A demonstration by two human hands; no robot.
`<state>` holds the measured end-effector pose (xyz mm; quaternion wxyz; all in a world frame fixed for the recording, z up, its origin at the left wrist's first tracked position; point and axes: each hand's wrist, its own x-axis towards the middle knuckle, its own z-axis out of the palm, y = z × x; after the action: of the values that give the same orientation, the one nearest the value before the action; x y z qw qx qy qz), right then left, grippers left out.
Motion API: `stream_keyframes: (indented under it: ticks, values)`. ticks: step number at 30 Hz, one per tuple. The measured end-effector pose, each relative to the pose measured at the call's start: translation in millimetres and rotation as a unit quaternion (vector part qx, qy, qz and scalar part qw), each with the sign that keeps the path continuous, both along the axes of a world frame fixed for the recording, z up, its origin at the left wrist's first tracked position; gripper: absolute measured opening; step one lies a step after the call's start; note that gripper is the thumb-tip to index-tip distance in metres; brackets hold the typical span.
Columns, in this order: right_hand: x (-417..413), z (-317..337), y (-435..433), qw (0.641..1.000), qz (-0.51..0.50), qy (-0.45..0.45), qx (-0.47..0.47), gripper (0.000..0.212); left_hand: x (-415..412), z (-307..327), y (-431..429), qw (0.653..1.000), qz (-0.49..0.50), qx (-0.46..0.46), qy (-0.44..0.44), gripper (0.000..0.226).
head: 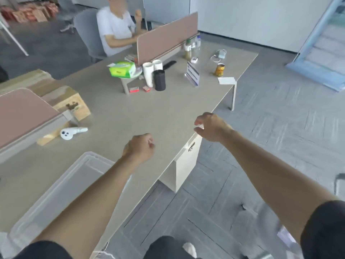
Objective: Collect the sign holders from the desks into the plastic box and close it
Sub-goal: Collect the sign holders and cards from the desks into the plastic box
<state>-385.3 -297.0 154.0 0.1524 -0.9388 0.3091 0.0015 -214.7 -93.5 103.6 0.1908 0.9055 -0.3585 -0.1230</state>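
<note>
grey desk (130, 113), tiled floor (280, 128), office

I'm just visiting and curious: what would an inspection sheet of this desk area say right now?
Surface: grey desk, mid stretch bare.
Job's things: sign holder upright at far end; clear plastic box at near-left, lid on.
Clutter: tissue box, paper cups, black cylinder, can, cardboard box.
Grippers: left hand fisted, right hand open; both empty.
Cables: white charger lead.
Surroundings: seated person behind divider.
</note>
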Motion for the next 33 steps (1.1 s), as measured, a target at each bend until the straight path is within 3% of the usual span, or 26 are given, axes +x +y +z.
stream_keyframes:
  ticks: [10, 23, 29, 33]
  values:
    - [-10, -12, -180, 0.998, -0.059, 0.015, 0.014, 0.025, 23, -9, -182, 0.998, -0.055, 0.027, -0.021, 0.031]
    - [66, -15, -444, 0.997, -0.033, 0.07, -0.004, 0.023, 99, -33, -447, 0.999, -0.043, 0.006, 0.009, 0.029]
    - [121, -37, -560, 0.996, 0.022, 0.083, -0.018, 0.026, 118, -37, -534, 0.999, 0.001, 0.03, -0.014, 0.039]
    - [175, -54, -612, 0.986, 0.14, 0.086, -0.026, 0.03, 119, -44, -572, 0.995, 0.073, 0.07, -0.008, 0.042]
